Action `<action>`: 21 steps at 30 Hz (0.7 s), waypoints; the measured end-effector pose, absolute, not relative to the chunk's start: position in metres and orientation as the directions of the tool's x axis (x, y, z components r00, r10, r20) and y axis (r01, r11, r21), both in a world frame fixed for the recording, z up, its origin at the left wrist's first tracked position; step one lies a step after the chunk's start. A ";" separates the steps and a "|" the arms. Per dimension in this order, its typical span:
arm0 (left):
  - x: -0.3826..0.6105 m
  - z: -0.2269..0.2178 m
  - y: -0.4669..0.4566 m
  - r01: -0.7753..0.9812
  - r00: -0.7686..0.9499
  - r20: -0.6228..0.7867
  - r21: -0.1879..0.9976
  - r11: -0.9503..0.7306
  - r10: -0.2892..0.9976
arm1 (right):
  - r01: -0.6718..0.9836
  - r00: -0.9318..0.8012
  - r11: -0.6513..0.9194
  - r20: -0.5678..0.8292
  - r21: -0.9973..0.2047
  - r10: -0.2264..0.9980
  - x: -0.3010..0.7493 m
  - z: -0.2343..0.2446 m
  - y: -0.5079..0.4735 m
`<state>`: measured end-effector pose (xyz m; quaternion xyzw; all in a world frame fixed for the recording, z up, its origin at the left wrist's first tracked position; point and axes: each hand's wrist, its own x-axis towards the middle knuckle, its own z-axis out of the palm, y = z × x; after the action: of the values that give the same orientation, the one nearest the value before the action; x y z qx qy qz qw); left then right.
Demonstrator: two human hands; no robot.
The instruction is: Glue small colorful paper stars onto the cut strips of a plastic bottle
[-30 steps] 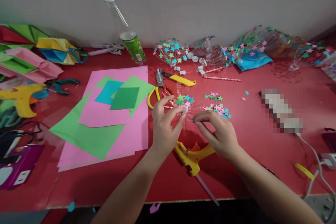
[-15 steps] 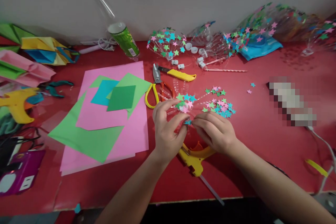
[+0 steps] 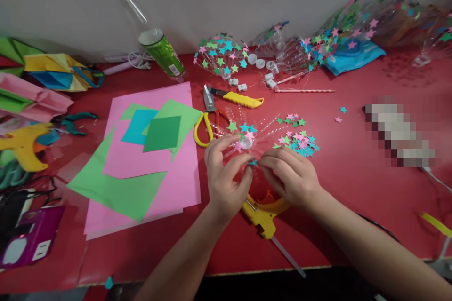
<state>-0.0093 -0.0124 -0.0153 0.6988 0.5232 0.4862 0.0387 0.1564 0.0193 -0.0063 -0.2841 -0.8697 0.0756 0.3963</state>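
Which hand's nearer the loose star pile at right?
Right: the right hand is on the near side of the star pile; the left hand is farther off, to its left.

Dim light casts soft shadows across the red table (image 3: 353, 160).

readable text: none | green label (image 3: 161, 52) — markings too small to read

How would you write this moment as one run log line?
left hand: at blue star; right hand: at same star; grips: unclear; glue gun: on table, near right hand; star pile: beyond right hand
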 end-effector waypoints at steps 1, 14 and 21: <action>-0.009 -0.015 -0.013 0.692 -0.024 0.638 0.566 -0.448 0.770 | 0.431 -0.519 0.823 0.644 -0.370 0.562 0.156 -0.006 0.020; -0.009 -0.015 -0.013 0.693 -0.047 0.604 0.594 -0.409 0.796 | 0.399 -0.451 0.733 0.579 -0.550 0.680 0.153 -0.005 0.019; -0.008 -0.013 -0.013 0.684 -0.035 0.595 0.600 -0.415 0.803 | 0.392 -0.419 0.698 0.559 -0.599 0.715 0.150 -0.005 0.019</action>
<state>-0.0083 -0.0135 -0.0134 0.6917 0.5372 0.4786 0.0620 0.1503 0.0193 -0.0051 -0.3374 -0.8202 0.1922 0.4202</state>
